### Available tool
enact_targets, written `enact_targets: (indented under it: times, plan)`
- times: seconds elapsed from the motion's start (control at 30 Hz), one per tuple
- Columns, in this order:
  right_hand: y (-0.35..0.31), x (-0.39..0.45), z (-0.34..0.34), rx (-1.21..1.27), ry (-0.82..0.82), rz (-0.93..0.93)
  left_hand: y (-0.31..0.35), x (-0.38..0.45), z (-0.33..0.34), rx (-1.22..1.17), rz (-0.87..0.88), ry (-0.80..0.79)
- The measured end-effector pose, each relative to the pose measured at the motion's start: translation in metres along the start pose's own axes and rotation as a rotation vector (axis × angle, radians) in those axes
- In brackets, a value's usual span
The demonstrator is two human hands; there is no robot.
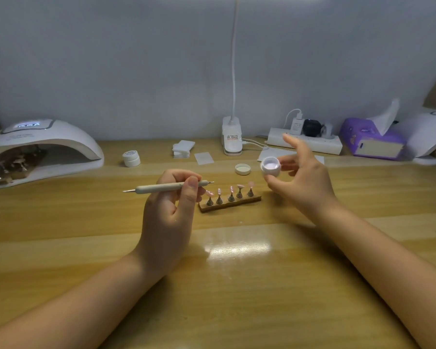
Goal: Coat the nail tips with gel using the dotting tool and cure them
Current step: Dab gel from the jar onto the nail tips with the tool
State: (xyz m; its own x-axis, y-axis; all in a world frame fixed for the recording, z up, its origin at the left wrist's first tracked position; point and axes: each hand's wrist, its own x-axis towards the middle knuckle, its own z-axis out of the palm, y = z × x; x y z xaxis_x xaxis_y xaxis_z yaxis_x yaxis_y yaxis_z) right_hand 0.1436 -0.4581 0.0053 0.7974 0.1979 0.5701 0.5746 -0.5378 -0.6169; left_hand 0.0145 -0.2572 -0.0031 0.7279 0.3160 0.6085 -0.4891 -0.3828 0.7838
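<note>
Left grip (173, 197): pinched the dotting tool (168, 186)
Right grip (301, 177): pinched the open gel jar (271, 167)
Nail tips (229, 192): mid-desk, glossy pink; coating extent unclear
Curing lamp (39, 147): desk's far-left corner, curing apparently pending

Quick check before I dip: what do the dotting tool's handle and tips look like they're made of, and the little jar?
Dotting tool: the handle looks like matte, pale beige plastic or painted wood, with no glare; both ends are thin, shiny points, probably metal. Left hand grips it. Gel jar: opaque white, smooth, likely plastic, pinched by the right hand; its contents look glossy pale pink.
</note>
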Motion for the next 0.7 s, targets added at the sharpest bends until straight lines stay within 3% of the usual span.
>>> enact_targets:
  times: [0.1,0.23,0.7]
  plan:
    - [-0.032,-0.004,0.006,0.059,-0.051,-0.232,0.004,0.003,-0.002,-0.015,0.044,0.01]
    - [-0.057,-0.019,0.015,0.053,-0.149,-0.378,0.009,0.005,-0.004,0.033,0.112,0.008]
    - [-0.073,-0.035,0.02,0.081,-0.222,-0.397,0.007,0.005,-0.004,0.22,0.161,0.0]
